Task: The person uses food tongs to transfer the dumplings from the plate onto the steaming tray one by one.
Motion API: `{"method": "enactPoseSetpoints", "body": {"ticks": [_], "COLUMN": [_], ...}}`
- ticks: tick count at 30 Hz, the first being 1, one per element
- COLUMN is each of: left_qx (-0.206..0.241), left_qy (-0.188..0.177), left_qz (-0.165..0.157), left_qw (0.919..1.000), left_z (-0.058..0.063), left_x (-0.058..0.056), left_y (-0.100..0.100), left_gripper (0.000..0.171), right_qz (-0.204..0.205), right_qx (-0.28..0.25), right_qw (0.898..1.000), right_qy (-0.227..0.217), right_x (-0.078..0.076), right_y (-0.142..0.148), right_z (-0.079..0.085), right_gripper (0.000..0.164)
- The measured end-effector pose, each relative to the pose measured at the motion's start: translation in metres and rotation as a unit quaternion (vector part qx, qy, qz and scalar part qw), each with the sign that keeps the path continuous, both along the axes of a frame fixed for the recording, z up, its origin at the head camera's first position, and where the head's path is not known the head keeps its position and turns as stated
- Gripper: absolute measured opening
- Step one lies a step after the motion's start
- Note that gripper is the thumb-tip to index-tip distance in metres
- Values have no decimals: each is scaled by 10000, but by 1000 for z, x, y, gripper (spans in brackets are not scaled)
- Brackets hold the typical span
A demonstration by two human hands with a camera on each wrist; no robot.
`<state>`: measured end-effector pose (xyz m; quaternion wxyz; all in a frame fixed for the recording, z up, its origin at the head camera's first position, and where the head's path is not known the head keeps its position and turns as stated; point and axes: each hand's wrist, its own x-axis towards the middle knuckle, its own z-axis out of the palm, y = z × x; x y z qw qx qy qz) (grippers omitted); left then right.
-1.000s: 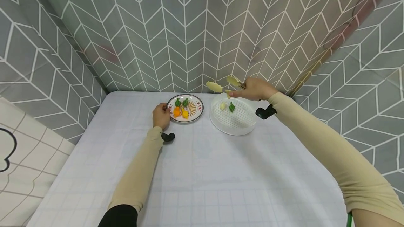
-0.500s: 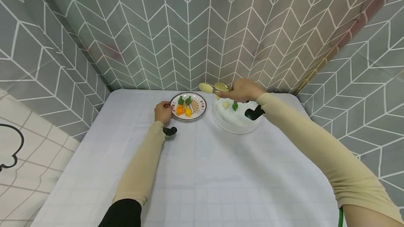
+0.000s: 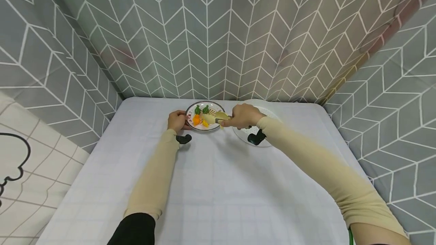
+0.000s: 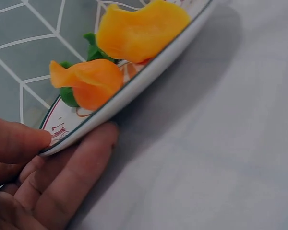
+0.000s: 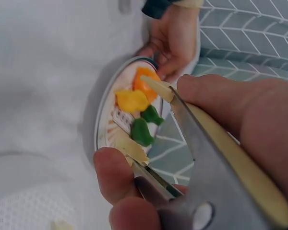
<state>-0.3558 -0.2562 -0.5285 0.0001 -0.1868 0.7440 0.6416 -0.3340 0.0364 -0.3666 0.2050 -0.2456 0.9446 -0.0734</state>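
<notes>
Reaching over the round patterned plate (image 3: 205, 115) steadied by the left hand (image 3: 177, 120), the right hand (image 3: 241, 116) grips open cream tongs (image 3: 218, 117), which could knock a slippery yellow dumpling (image 5: 131, 100) off.

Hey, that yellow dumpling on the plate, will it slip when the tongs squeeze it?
Probably somewhat: the yellow dumpling looks smooth and rounded. It seems small and light, so the tongs should lift it easily. It may skid across the glossy plate.

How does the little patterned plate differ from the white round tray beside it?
The plate is smaller, with a dark rim and printed pattern; the tray is larger, plain white and perforated. The plate holds orange, yellow and green pieces in plain view and the left hand grips its edge; the tray is largely hidden behind the right hand. Both are round and stand on the table.
</notes>
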Motion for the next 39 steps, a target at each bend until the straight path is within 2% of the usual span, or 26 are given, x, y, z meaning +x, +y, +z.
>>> {"method": "enactPoseSetpoints", "body": {"ticks": [4,9,19,25,33,39], "left_qx": [265,238,562,457,519,478], "left_qy": [95,158,158,211,181,186], "left_qz": [72,105,61,98,113,149], "left_qw": [9996,9995,9983,9987,9984,9986], "left_z": [1,9,13,16,12,9], "left_x": [-1,4,5,7,11,13], "left_y": [1,6,3,2,2,3], "left_gripper": [43,41,41,42,41,40], "right_qz": [55,23,54,161,212,218], "right_qx": [47,106,264,384,352,255], "right_qw": [10000,9999,9980,9961,9967,9978], "right_qy": [16,66,575,774,705,565], "right_x": [4,5,10,9,6,3], "right_y": [-7,-11,-16,-18,-16,-9], "right_z": [-8,-14,-25,-30,-33,-24], "right_gripper": [57,53,55,57,55,52]}}
